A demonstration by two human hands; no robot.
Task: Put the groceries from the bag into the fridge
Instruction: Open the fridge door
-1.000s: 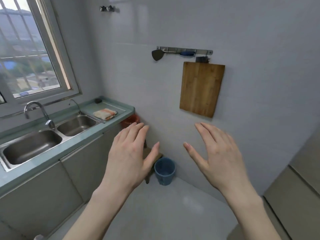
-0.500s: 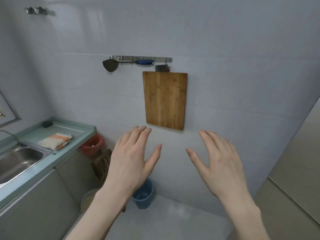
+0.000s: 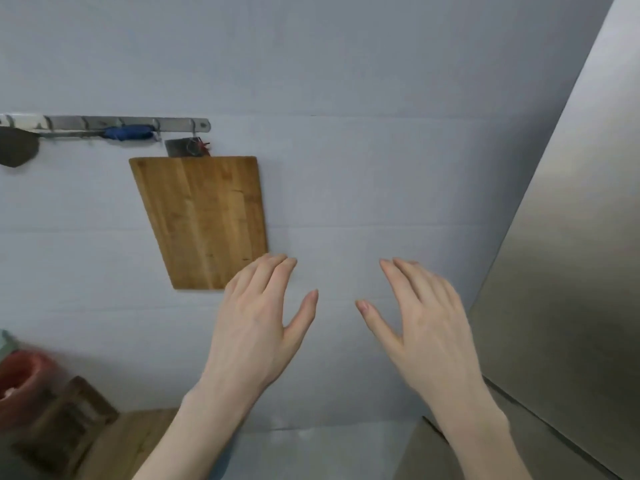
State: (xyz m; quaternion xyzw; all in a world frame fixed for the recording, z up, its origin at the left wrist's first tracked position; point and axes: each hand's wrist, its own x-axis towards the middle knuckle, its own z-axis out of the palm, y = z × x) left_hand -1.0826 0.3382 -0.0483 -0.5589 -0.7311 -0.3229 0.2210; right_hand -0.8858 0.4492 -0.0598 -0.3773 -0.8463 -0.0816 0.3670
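Both hands are up in front of the chest, empty: left hand (image 3: 256, 327) has fingers straight and together with the thumb splayed, right hand (image 3: 426, 327) matches it, fingers relaxed and spread, and neither touches anything. They hang in front of a plain grey tiled wall (image 3: 363, 150). The fridge (image 3: 568, 271) is the brushed-steel slab along the right edge, door shut from what shows; a horizontal seam low down looks like the split between compartments, and no handle is in view. The grocery bag and groceries are not in frame, so I can't say where they sit. Far left on the wall, a bamboo cutting board (image 3: 204, 223) hangs below a metal hook rail (image 3: 121, 123) carrying a dark spatula (image 3: 17, 147) and a blue-handled tool (image 3: 128, 132). Low left is blurred: a red bin (image 3: 24, 382) and a dark wooden piece, probably a stool (image 3: 69, 420). My read is that nothing has been put away yet and the job is at the locate-the-bag or open-the-door stage. Handling is a guess: a bag is likely soft and floppy, so take it by the handles and support underneath if heavy. The steel door is stiff and smooth; pull at the edge or a recessed grip, which I can't see from here.
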